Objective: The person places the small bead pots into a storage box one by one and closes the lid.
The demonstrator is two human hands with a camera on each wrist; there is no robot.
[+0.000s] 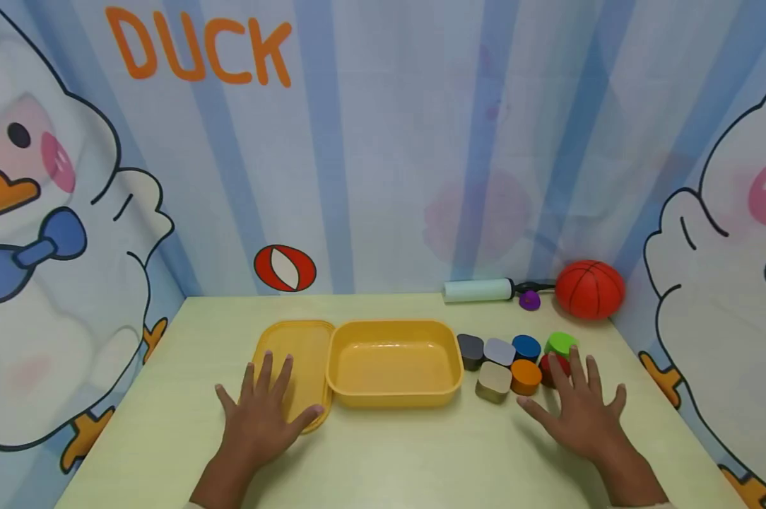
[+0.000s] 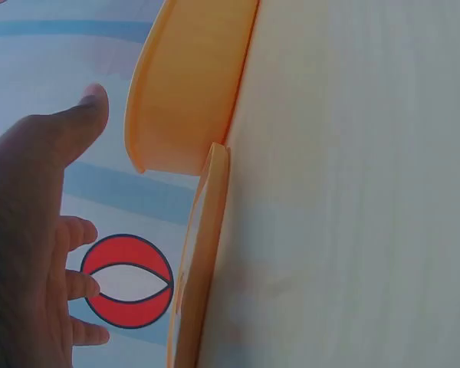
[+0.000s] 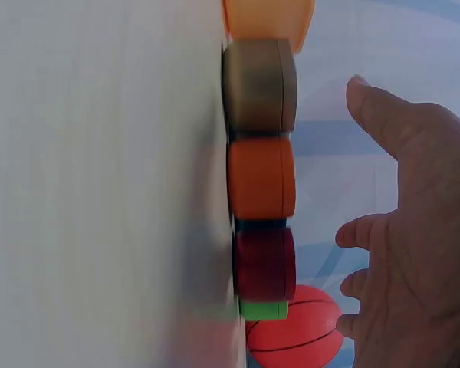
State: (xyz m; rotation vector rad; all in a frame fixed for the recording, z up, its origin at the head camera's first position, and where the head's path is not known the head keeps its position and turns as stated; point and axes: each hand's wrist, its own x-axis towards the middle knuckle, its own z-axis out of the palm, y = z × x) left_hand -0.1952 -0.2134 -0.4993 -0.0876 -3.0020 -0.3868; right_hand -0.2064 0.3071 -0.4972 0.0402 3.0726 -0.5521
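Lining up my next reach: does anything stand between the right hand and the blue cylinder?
For a low approach, yes: the orange cylinder stands on the near side of the blue cylinder, with the red cylinder beside the orange one. Over the top, nothing visible blocks the right hand.

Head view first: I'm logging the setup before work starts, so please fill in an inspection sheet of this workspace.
Surface: pale table, no spills visible.
Job's things: yellow container, empty; yellow lid lying to its left; small tubs to its right: dark gray, lavender, blue, green, red, orange, beige.
Clutter: pale hand pump, small purple object, red toy basketball, along the back.
Hands: left hand by the lid, right hand by the tubs; both spread, holding nothing.
Cables: nothing seen.
Surroundings: blue-striped backdrop printed with ducks.
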